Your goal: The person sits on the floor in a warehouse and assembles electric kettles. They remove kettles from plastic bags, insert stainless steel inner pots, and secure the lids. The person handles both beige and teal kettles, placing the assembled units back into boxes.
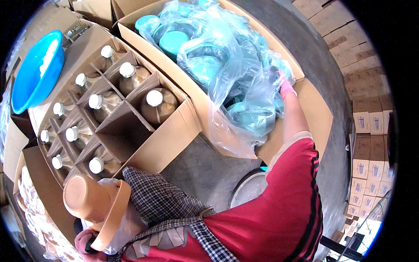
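At the clear bag [240, 72], right hand [279, 79] touched plastic; finger spread could not be told. Left hand [85, 243] gripped the orange pot [85, 198] by its rim, near the torso. Turquoise tubs [174, 43] lay bagged in a carton [310, 118]; beside it, bottles [159, 110] stood in a box [168, 150].

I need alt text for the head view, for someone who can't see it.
Someone in a red top has the right hand in a carton of teal plastic items under clear film, while the left hand holds orange plastic parts. To the left are a divided box of white-capped bottles and a blue basin.
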The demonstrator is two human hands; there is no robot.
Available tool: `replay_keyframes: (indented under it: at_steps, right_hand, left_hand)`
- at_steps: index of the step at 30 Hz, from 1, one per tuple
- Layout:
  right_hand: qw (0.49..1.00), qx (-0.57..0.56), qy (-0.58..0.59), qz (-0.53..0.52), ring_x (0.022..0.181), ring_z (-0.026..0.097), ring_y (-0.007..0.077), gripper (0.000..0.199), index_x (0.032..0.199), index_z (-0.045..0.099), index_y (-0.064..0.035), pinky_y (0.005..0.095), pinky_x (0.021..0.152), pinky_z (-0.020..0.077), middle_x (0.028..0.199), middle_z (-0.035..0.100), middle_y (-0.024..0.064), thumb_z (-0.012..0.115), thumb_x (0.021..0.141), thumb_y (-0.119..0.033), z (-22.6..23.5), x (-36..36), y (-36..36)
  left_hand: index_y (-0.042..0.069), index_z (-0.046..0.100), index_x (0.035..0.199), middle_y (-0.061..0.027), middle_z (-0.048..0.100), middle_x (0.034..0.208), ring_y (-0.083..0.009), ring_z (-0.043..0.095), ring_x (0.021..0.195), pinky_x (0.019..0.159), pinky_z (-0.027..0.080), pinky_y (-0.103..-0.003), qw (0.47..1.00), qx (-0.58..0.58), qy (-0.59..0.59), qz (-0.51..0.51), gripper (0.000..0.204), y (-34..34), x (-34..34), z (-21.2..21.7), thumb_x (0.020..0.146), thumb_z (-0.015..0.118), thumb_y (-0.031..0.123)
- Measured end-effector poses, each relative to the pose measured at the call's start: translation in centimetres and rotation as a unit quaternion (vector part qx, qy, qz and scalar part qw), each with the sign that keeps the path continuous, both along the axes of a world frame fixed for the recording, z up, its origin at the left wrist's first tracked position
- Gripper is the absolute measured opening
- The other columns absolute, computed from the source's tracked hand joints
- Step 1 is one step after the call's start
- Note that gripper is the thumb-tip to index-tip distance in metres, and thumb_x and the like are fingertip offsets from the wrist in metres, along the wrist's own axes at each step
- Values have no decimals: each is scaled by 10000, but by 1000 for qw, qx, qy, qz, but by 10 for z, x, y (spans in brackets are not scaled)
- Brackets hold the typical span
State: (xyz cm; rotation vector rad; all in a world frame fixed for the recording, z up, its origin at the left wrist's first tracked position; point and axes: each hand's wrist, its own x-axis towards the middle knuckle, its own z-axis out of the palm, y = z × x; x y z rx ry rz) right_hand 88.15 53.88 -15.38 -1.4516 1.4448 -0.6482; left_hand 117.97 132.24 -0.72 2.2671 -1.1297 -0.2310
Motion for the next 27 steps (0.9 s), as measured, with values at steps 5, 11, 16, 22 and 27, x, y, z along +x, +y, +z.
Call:
replay_keyframes:
  at_steps: [5,11,16,22,27]
  right_hand:
    - [921,105,-376,-3,1055,462,231,648,1185,432,-75,364,913,353,1156,489,89,386,778,-578,38,-36,31]
    - [965,-123,-216,80,854,497,121,483,1120,473,-36,240,774,386,1013,532,43,544,786,-377,184,-16,176]
    - [940,-335,-63,13,803,512,94,343,984,543,40,214,726,406,853,573,38,667,693,-92,239,16,332]
    - [900,-428,-78,16,860,534,135,381,1048,501,64,246,764,430,930,562,98,592,679,79,279,-2,445]
    - [854,-512,-70,65,775,544,127,215,968,546,48,226,723,420,845,586,65,543,767,-29,324,6,466]
  left_hand:
    - [14,507,892,-138,522,887,-269,514,828,758,400,-343,999,-40,5,-15,353,-10,-10,0,550,557,82]
    - [21,518,915,-143,534,898,-300,514,857,774,400,-368,998,-27,16,-53,431,-5,-15,4,489,579,12]
    - [-4,529,872,-143,548,802,-295,529,748,712,415,-347,997,-68,33,-15,389,-4,-18,-4,487,580,14]
    - [-42,504,999,-58,551,903,-147,527,837,769,421,-259,947,-148,259,121,464,26,-8,1,544,593,-58]
    - [-64,497,995,-62,560,854,-127,540,783,680,458,-236,883,-302,289,213,421,75,-20,-4,578,552,-95]
